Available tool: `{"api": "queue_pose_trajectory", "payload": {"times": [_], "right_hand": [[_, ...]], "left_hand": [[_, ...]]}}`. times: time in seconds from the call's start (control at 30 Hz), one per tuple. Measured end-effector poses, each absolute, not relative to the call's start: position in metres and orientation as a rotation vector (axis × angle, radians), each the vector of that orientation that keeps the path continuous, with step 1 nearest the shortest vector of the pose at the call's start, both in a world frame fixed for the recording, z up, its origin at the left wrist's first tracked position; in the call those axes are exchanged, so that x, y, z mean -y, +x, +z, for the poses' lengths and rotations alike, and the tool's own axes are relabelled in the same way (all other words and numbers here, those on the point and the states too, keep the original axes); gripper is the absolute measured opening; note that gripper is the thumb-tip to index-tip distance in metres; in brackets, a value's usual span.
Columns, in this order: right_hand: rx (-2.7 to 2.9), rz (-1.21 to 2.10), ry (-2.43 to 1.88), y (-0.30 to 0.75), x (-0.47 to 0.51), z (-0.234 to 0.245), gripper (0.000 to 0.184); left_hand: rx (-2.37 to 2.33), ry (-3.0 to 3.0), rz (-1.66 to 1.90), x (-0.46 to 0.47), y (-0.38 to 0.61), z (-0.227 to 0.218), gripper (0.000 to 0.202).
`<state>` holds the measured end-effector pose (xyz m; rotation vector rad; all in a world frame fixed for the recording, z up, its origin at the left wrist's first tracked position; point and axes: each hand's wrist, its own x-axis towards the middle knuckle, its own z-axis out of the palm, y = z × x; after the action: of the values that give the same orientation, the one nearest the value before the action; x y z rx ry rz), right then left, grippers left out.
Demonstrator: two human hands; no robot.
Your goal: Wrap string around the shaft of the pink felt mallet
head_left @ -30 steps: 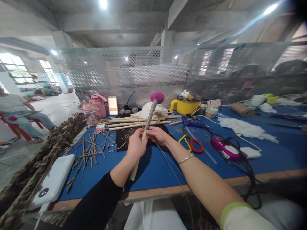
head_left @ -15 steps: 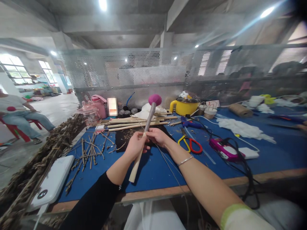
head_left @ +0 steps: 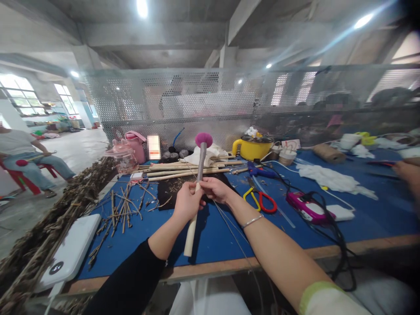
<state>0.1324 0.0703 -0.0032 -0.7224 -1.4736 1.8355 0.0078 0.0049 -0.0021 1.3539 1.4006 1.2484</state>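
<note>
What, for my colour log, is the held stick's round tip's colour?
Magenta tip on wooden stick, head view.

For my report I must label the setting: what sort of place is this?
Probably a craft workshop in an industrial hall: a long blue worktable strewn with wooden sticks, scissors and twigs, a bare concrete ceiling, and the left hand and right hand holding a pink-tipped stick.

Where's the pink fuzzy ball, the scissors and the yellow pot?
pink fuzzy ball (head_left: 204, 140), head view, middle of the ball.
scissors (head_left: 257, 193), head view, where the two handles meet.
yellow pot (head_left: 254, 149), head view, its front wall.
</note>
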Motion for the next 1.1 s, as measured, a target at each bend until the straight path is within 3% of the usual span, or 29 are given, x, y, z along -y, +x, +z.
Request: {"api": "queue_pose_trajectory", "payload": {"times": [0.13, 0.33, 0.6, 0.73, 0.9, 1.1], "right_hand": [[1.509, 1.797, -0.841, 0.131, -0.071, -0.007, 0.03], [1.599, 1.737, -0.949, 0.126, -0.072, -0.015, 0.028], [1.442, 1.805, -0.676, 0.124, -0.068, -0.008, 0.03], [1.485, 1.736, -0.785, 0.121, -0.067, -0.009, 0.029], [1.448, 1.594, -0.891, 0.117, -0.067, -0.007, 0.03], [1.46, 1.662, -0.771, 0.122, -0.069, -0.007, 0.034]], "left_hand": [[-1.376, 1.272, 1.166, -0.005, 0.008, -0.003, 0.023], [-1.705, 1.613, 1.126, -0.008, -0.004, -0.009, 0.02], [-1.182, 1.18, 1.201, -0.008, 0.008, 0.003, 0.022], [-1.323, 1.323, 1.098, -0.008, 0.006, -0.004, 0.023], [-1.703, 1.697, 1.288, -0.008, 0.0, -0.013, 0.025], [-1.558, 1.702, 1.402, -0.005, 0.001, -0.008, 0.019]]}}
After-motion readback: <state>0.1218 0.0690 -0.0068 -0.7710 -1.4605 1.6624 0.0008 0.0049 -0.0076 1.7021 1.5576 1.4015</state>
